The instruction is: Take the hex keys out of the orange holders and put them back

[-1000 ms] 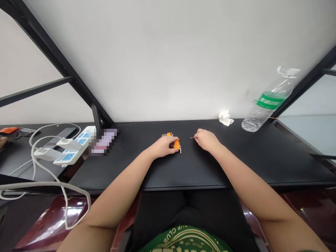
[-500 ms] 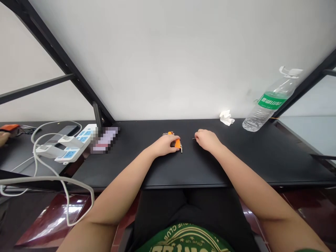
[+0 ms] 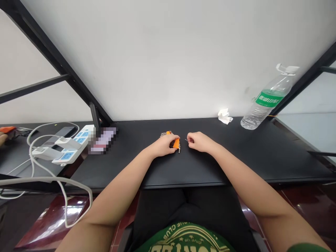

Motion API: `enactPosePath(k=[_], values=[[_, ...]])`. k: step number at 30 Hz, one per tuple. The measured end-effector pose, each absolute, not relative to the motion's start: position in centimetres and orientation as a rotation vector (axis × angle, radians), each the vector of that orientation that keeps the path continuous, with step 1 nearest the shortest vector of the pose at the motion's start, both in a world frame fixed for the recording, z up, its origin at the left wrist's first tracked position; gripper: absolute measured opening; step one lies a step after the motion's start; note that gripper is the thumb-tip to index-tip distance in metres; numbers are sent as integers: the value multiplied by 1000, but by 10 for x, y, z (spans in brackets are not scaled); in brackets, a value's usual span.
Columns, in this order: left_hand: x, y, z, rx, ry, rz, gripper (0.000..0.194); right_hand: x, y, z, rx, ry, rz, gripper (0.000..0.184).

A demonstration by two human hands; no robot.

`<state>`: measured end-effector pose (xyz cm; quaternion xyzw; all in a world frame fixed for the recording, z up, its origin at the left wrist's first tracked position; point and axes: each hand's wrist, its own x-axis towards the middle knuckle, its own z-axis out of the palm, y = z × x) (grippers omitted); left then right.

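Observation:
My left hand (image 3: 164, 145) lies on the black table (image 3: 236, 157) with its fingers closed over an orange holder of hex keys (image 3: 175, 142); several metal key ends stick out at the holder's far and near sides. My right hand (image 3: 198, 141) sits just right of the holder, pinched on a thin metal hex key (image 3: 187, 140) whose tip points left toward the holder. Both forearms rest on the table's front part.
A crumpled white tissue (image 3: 225, 116) and a leaning clear water bottle with a green label (image 3: 265, 103) stand at the back right. At left are a white power strip with blue sockets (image 3: 70, 147), white cables (image 3: 52, 178) and a blurred patch (image 3: 103, 140). A white wall rises behind.
My right hand has slid left with the thin key, closing the gap to the orange holder. My left hand has stayed on the holder.

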<state>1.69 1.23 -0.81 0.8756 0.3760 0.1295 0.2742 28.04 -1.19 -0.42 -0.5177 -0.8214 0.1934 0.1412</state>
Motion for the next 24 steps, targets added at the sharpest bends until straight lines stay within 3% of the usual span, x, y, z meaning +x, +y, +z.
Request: enactPosePath(k=[7, 24], values=[[19, 11, -6, 2362, 927, 422, 47, 276, -8, -16, -1175, -2314, 605, 13], [20, 8, -3, 2432, 904, 417, 45, 274, -16, -7, -1178, -2404, 427, 21]])
